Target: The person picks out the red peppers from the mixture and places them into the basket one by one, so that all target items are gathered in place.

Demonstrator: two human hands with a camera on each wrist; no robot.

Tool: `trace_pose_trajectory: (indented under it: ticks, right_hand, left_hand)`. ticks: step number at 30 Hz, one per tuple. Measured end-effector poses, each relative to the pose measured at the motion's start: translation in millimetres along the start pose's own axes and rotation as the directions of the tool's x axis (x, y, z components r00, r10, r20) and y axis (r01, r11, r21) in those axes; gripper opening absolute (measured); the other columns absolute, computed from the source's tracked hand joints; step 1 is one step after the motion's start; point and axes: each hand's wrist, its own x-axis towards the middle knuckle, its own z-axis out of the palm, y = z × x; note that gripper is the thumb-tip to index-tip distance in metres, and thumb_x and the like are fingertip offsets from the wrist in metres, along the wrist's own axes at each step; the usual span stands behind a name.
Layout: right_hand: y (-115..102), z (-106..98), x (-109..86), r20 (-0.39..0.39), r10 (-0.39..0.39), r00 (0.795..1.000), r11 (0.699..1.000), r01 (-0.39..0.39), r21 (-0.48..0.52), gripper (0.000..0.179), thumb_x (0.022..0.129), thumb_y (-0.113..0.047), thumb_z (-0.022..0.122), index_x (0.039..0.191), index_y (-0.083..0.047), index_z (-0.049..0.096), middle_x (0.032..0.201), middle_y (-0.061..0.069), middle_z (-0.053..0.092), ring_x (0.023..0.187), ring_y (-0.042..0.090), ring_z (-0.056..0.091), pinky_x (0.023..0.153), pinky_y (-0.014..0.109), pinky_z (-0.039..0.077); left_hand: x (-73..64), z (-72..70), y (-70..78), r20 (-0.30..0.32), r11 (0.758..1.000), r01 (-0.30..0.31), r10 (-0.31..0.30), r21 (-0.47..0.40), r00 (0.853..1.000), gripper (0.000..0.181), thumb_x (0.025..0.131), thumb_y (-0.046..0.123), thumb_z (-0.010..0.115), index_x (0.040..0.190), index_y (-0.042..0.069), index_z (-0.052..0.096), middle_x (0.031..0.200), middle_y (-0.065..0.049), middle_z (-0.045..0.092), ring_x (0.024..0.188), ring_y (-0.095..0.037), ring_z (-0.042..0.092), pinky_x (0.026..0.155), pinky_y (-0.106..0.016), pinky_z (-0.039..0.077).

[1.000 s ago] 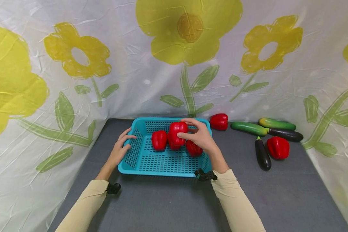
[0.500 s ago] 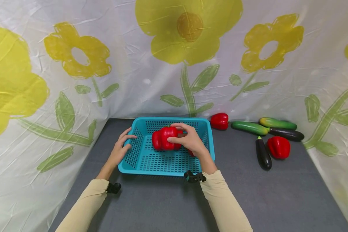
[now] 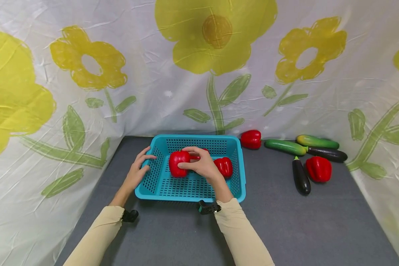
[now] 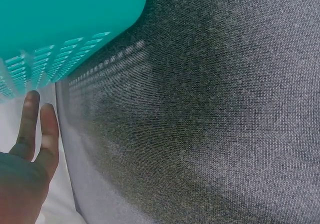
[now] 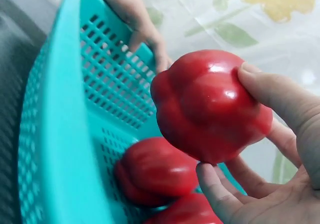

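A person's right hand (image 3: pixel 197 164) grasps a glossy red, blocky bell pepper (image 3: pixel 178 163) over a turquoise, rectangular, perforated plastic basket (image 3: pixel 189 198), thumb on the near side and fingers on the far side. The gripped pepper is left of the basket's middle, its stem end up. To the left of the grip, the left hand (image 3: pixel 138 170), fingers extended and clasping nothing, rests against the basket's left rim.

Just right of the grip, a wrinkled-sided red bell pepper (image 3: pixel 223 167) lies in the basket; more red shows behind the gripping hand, mostly hidden. The right wrist's view shows two red peppers beneath the grip.

Beyond and to the right of the grip, outside the basket, a shiny red bell pepper (image 3: pixel 251 139) sits on the dark grey cloth-like tabletop (image 3: pixel 186 232). Farther right lie a long green zucchini (image 3: pixel 285 146), a green zucchini with a yellowish end (image 3: pixel 317 142), a slender dark purple eggplant (image 3: pixel 327 154), a shorter dark purple eggplant (image 3: pixel 300 178) and, beside it, a large red bell pepper (image 3: pixel 319 169).
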Motion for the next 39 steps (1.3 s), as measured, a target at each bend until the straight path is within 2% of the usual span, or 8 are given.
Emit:
trace_pose_trajectory:
  ticks: [8,17,20,26,29,31,37,39]
  right_hand:
    - [12,20,4.4,-0.025,0.033,0.999,0.999,-0.033,-0.020,0.058,0.082,-0.010,0.084,0.136,-0.008,0.062,0.131,0.013,0.058,0.115,0.036,0.056,0.079,0.042,0.057]
    - [20,37,6.4,-0.007,0.032,0.999,0.999,-0.032,-0.020,0.055,0.082,-0.010,0.084,0.133,-0.011,0.064,0.128,0.006,0.059,0.119,0.034,0.053,0.078,0.041,0.057]
    - [22,42,7.1,-0.003,0.020,1.000,0.999,-0.020,-0.027,0.054,0.081,-0.010,0.084,0.132,-0.010,0.065,0.127,0.006,0.060,0.120,0.033,0.052,0.079,0.041,0.057]
    - [25,49,7.0,0.000,0.011,1.000,1.000,-0.011,-0.018,0.052,0.083,-0.010,0.083,0.132,-0.008,0.065,0.129,0.009,0.059,0.121,0.036,0.051,0.079,0.041,0.057]
    - [22,52,5.5,-0.008,0.014,1.000,0.999,-0.014,-0.030,0.052,0.084,-0.006,0.080,0.133,-0.004,0.063,0.132,0.015,0.058,0.122,0.039,0.050,0.080,0.044,0.057]
    - [23,54,5.6,-0.015,0.014,1.000,0.999,-0.014,-0.042,0.053,0.084,-0.004,0.080,0.134,-0.003,0.063,0.133,0.017,0.057,0.123,0.040,0.050,0.081,0.045,0.057]
    - [27,54,6.6,-0.019,0.032,0.999,0.998,-0.033,-0.059,0.052,0.082,-0.008,0.083,0.132,-0.007,0.065,0.131,0.014,0.058,0.124,0.039,0.049,0.082,0.049,0.056]
    - [26,53,5.5,-0.020,0.041,0.999,0.997,-0.042,-0.061,0.052,0.082,-0.010,0.084,0.131,-0.008,0.066,0.133,0.015,0.057,0.126,0.040,0.048,0.083,0.052,0.055]
  left_hand:
    - [-0.9,0.0,0.0,-0.006,1.000,0.004,-0.004,-0.007,1.000,0.038,0.089,-0.014,0.043,0.123,-0.016,0.059,0.159,-0.028,0.026,0.142,-0.053,0.020,0.100,-0.065,0.027]
    - [-1.2,-0.4,-0.5,0.002,1.000,0.010,-0.010,0.005,1.000,0.037,0.089,-0.013,0.046,0.124,-0.014,0.060,0.158,-0.028,0.026,0.142,-0.051,0.022,0.100,-0.066,0.033]
    - [0.2,-0.8,-10.4,0.003,1.000,0.005,-0.005,0.001,1.000,0.038,0.089,-0.012,0.048,0.124,-0.012,0.061,0.159,-0.027,0.027,0.142,-0.049,0.023,0.099,-0.067,0.035]
    - [3.2,1.5,-45.1,-0.009,1.000,-0.014,0.014,0.013,1.000,0.039,0.091,-0.010,0.048,0.127,-0.006,0.062,0.161,-0.021,0.026,0.145,-0.043,0.021,0.100,-0.067,0.034]
    - [3.5,1.8,-48.9,-0.013,1.000,-0.017,0.017,0.012,1.000,0.039,0.091,-0.010,0.048,0.127,-0.005,0.062,0.162,-0.020,0.026,0.145,-0.042,0.021,0.101,-0.068,0.033]
    - [3.3,0.9,-42.6,-0.009,1.000,-0.013,0.013,0.006,1.000,0.039,0.091,-0.011,0.047,0.127,-0.007,0.062,0.161,-0.022,0.026,0.145,-0.043,0.021,0.102,-0.069,0.032]
    - [1.4,-1.1,-3.6,0.007,1.000,-0.002,0.002,-0.003,1.000,0.036,0.089,-0.015,0.045,0.123,-0.016,0.059,0.157,-0.032,0.025,0.142,-0.052,0.020,0.101,-0.068,0.030]
    - [0.9,-1.0,2.3,0.008,1.000,0.002,-0.002,0.007,1.000,0.036,0.090,-0.014,0.044,0.123,-0.017,0.059,0.157,-0.031,0.026,0.142,-0.052,0.020,0.100,-0.066,0.030]
